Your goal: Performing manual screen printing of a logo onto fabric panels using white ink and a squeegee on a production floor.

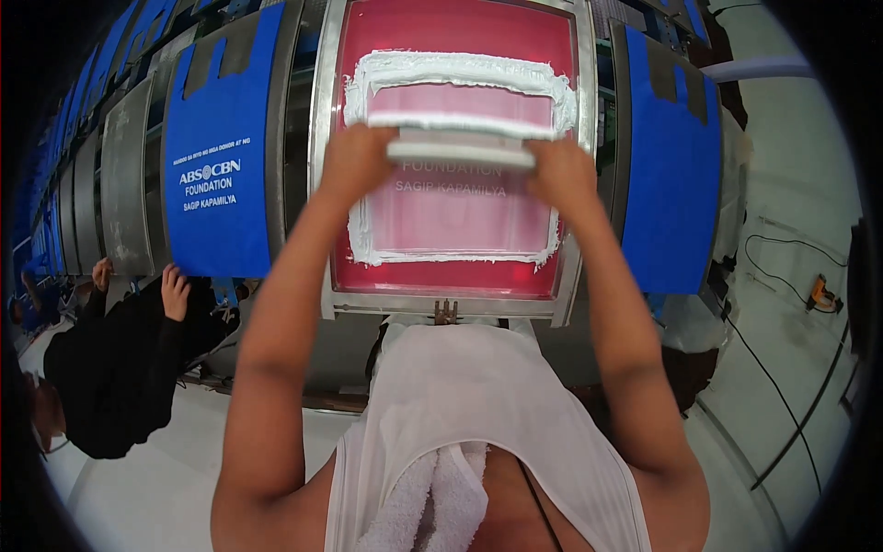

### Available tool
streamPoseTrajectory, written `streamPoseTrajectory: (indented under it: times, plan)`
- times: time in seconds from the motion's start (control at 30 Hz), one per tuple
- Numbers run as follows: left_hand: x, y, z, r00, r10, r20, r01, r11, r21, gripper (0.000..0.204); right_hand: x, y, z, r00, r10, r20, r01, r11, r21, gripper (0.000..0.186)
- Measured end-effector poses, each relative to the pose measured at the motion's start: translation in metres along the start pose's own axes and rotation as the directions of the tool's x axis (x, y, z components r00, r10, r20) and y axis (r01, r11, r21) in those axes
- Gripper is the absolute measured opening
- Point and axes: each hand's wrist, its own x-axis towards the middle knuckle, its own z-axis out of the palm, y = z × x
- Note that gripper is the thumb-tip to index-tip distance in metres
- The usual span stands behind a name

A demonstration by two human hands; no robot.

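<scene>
A long pale squeegee (462, 155) lies crosswise over a screen-printing frame (324, 83). My left hand (359, 164) is closed around its left end, and my right hand (561, 177) grips the right end. Inside the metal frame, red mesh (414, 26) surrounds a paler pink window (460, 225) with white lettering in it. Thick white ink (460, 70) borders that window, heaviest along the far side, and a white streak runs just beyond the squeegee. The squeegee's lower edge is hidden, so its contact with the mesh cannot be made out.
A printed blue fabric panel (216, 156) lies on a platen to the left, and a plain blue panel (667, 166) to the right. At lower left, another person in black (120, 359) touches the platens' near edges. Cables and an orange tool (823, 296) lie at right.
</scene>
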Motion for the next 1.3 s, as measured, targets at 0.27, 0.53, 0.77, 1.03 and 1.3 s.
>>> streamPoseTrajectory:
  times: [0.27, 0.53, 0.77, 1.03, 1.3]
  plan:
    - [0.103, -0.017, -0.062, 0.994, 0.013, 0.105, -0.013, 1.000, -0.001, 0.040, 0.121, 0.037, -0.067, 0.982, -0.140, 0.127, 0.144, 0.989, -0.024, 0.040]
    - [-0.123, 0.047, -0.031, 0.832, -0.087, 0.548, 0.354, 0.844, -0.403, 0.032, 0.169, 0.044, -0.080, 0.952, -0.196, 0.234, 0.209, 0.977, -0.034, 0.047]
    - [-0.249, 0.106, 0.087, 0.761, 0.106, 0.641, 0.649, -0.103, -0.754, 0.036, 0.175, 0.011, -0.070, 0.931, -0.331, 0.153, 0.331, 0.943, 0.028, 0.050]
    - [-0.254, 0.098, 0.063, 0.768, 0.099, 0.632, 0.623, 0.113, -0.774, 0.036, 0.106, -0.045, -0.058, 0.972, -0.211, 0.105, 0.210, 0.977, 0.024, 0.053]
    - [-0.251, 0.108, 0.054, 0.776, 0.054, 0.628, 0.621, 0.106, -0.777, 0.037, -0.158, -0.114, -0.010, 0.983, -0.176, 0.057, 0.171, 0.982, 0.083, 0.042]
